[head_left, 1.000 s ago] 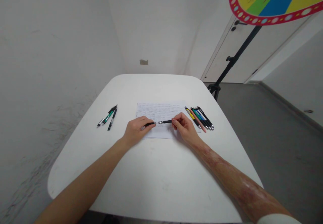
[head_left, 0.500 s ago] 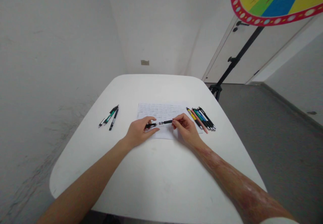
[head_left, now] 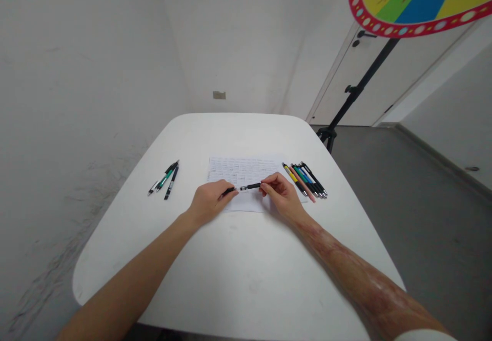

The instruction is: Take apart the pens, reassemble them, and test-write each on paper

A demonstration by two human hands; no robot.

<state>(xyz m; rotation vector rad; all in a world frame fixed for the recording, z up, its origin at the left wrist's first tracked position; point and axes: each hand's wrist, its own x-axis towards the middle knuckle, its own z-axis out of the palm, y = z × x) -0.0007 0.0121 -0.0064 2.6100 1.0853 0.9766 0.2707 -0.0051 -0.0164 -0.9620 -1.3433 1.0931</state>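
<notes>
My left hand (head_left: 207, 200) is closed on a black pen cap (head_left: 229, 192), thumb and forefinger pressed together over most of it. My right hand (head_left: 283, 193) pinches a black pen (head_left: 251, 186) by its far right end. The pen's clear, greyish tip end points left at the cap, and a small gap appears to part them. Both are held over a sheet of paper (head_left: 246, 166) with rows of handwriting, which lies flat on the white table (head_left: 230, 259).
Several pens (head_left: 305, 181), yellow, pink, green, blue and black, lie side by side right of the paper. A few black and green pens (head_left: 166, 179) lie at the left. Beyond the table's right side stands a colourful wheel (head_left: 418, 2) on a black stand (head_left: 359, 87).
My left thumb and fingers have closed together over the cap, hiding more of it. My right hand holds the pen much as before. The view has shifted slightly.
</notes>
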